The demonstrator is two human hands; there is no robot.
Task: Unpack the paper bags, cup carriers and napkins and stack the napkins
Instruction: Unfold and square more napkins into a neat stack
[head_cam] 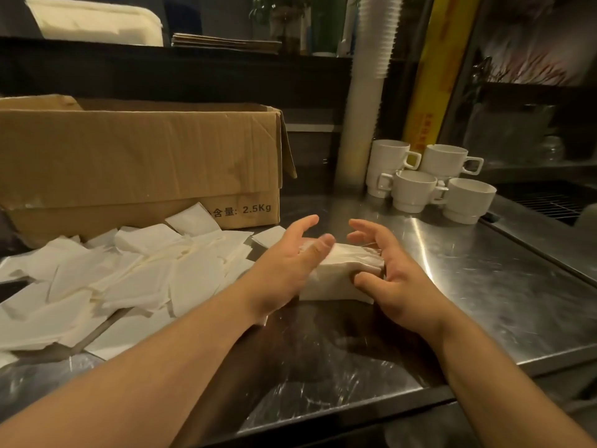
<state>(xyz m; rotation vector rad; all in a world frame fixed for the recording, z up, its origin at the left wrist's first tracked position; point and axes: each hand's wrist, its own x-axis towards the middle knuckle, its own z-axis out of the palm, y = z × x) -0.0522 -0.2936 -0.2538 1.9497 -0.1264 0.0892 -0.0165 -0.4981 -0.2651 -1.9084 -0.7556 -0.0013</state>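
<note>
A squared-up stack of white napkins lies on the steel counter in the middle of the view. My left hand lies against the stack's left side, fingers fairly straight. My right hand flanks its right side with spread, slightly bent fingers and the thumb touching the front edge. A loose heap of white napkins spreads over the counter to the left. Behind the heap stands an open cardboard box marked 2.5Kg.
Several white mugs stand at the back right, beside a tall sleeve of paper cups and a yellow roll box. A drain grate lies far right. The counter's front edge runs close below my forearms.
</note>
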